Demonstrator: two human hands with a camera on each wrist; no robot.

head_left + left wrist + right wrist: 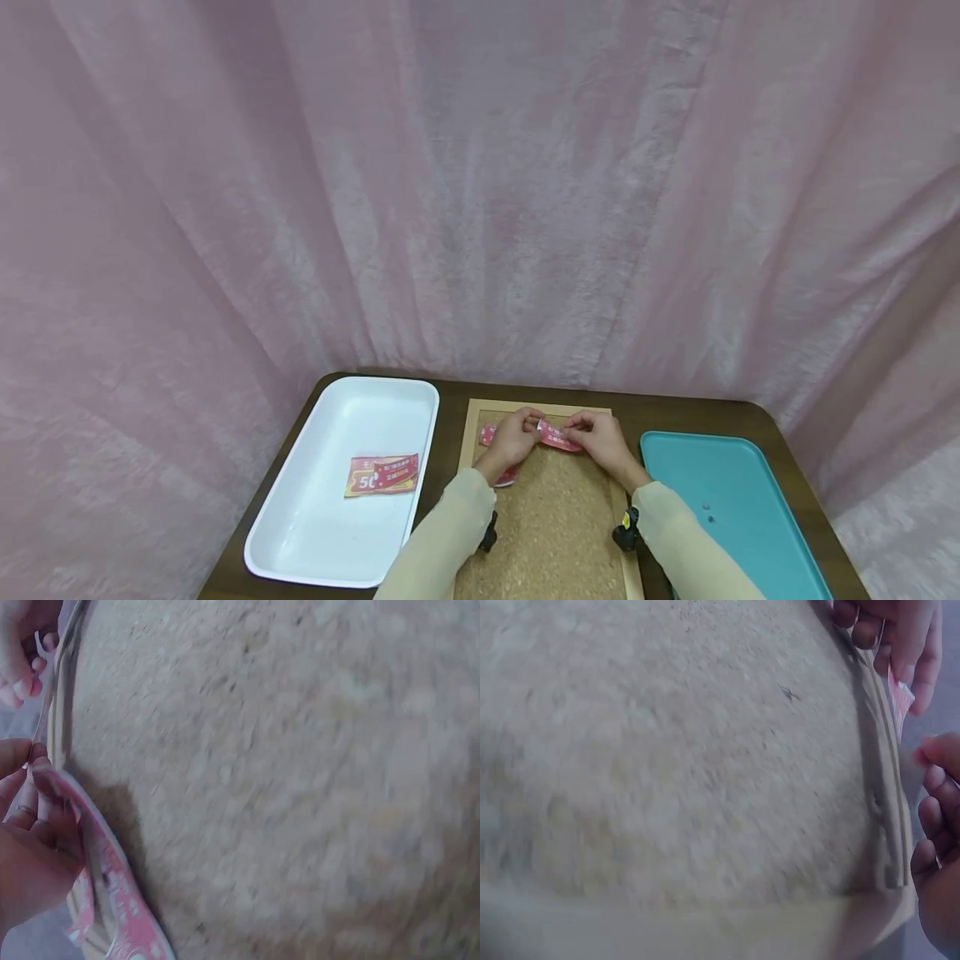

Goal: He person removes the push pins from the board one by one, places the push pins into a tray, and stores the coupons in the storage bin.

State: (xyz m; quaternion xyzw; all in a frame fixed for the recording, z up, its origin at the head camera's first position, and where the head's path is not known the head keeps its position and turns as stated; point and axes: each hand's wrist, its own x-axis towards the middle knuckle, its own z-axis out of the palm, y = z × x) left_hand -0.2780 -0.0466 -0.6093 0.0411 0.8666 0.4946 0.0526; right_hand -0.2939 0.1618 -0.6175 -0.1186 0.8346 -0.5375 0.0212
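A red paper coupon with white print is held up over the top of a wood-framed cork board. My left hand pinches its left end. At the coupon's right end, my right hand has thumb and fingers drawn together on the paper; in the right wrist view the right hand's fingertips are blurred. Another red coupon shows on the board's left side, partly covered by my left hand and wrist. In the left wrist view, that curved red coupon stands off the cork.
A white tray to the left contains red and yellow coupons, overlapping. To the right, a teal tray carries a couple of tiny objects, too small to identify. A pink curtain hangs behind the dark wooden table.
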